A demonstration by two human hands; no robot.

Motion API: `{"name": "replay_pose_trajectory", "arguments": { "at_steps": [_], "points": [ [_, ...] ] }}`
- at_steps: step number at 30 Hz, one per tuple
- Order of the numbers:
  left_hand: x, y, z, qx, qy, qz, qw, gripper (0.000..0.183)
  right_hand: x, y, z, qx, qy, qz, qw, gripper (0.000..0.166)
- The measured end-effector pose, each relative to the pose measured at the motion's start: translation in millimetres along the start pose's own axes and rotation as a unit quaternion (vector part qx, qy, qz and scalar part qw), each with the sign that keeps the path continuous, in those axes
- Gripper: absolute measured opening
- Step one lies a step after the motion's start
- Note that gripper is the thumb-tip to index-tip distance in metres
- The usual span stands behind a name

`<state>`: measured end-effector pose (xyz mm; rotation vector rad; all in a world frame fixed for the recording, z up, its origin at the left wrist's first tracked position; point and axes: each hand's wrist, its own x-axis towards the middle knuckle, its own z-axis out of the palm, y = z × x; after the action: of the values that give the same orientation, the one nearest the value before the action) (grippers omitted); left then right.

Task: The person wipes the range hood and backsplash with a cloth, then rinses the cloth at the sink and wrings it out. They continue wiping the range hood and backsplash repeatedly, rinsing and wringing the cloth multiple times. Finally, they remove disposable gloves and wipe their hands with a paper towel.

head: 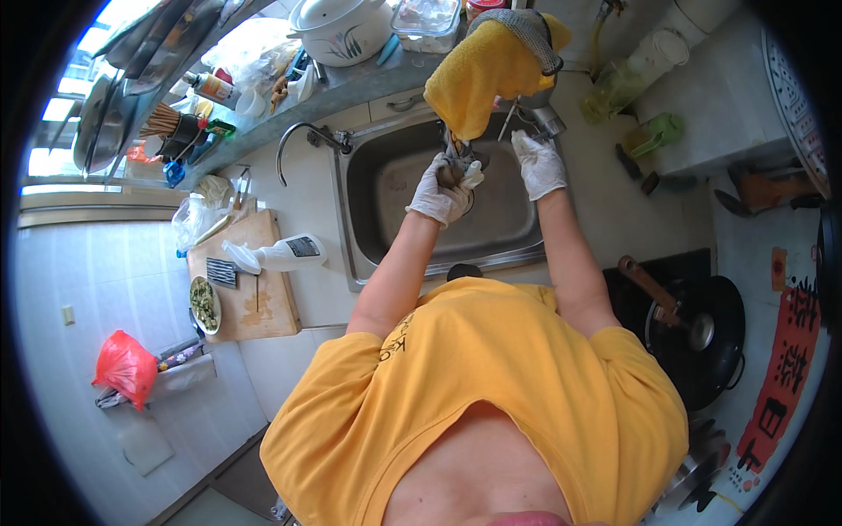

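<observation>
My left hand [442,196], in a white glove, is closed around a crumpled greyish cloth [454,172] over the steel sink [401,253]. My gloved right hand [539,164] is over the sink's right side, near a metal fitting [549,123]; whether its fingers grip anything cannot be told. Beyond both hands hangs a yellow towel [470,75] with a grey mesh cloth [520,29] over it. The towel's lower end comes down close to my left hand and hides part of the sink's far rim.
A curved faucet [286,151] stands left of the sink. Further left, a white spray bottle [293,253] and a cleaver [222,273] lie by a wooden cutting board [283,309] with a bowl of chopped greens [205,306]. A black wok [720,342] sits at the right.
</observation>
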<state>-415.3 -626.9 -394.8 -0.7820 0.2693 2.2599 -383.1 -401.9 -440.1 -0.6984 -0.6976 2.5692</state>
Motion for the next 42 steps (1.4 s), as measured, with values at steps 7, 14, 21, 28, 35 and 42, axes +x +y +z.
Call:
{"name": "replay_pose_trajectory", "arguments": {
  "at_steps": [7,14,21,28,35,42],
  "points": [
    [-18.7,-0.7,6.0,0.017,-0.055,-0.039,0.998,0.016,-25.3,-22.8,24.4,0.058,-0.047,0.004,0.997,0.021],
    [-41.8,-26.8,32.8,-0.113,-0.154,-0.199,0.961,0.011,-82.9,28.4,29.3,0.033,-0.139,0.248,0.958,0.033],
    [-47.4,-29.9,10.5,0.123,-0.104,-0.095,0.982,0.04,-93.6,18.9,64.0,0.12,-0.229,0.348,0.901,0.033],
    [-60.3,-17.6,2.7,0.249,-0.143,-0.208,0.935,0.027,-69.4,17.7,57.8,-0.241,-0.256,0.306,0.885,0.036],
    [-14.2,-24.5,-22.5,0.66,-0.044,-0.078,0.746,0.021,-48.1,63.5,42.0,-0.478,-0.164,0.192,0.841,0.029],
    [30.2,-25.0,-79.4,0.94,-0.052,0.196,0.273,0.032,0.5,116.9,-6.0,-0.683,-0.138,0.163,0.698,0.036]
  ]
}}
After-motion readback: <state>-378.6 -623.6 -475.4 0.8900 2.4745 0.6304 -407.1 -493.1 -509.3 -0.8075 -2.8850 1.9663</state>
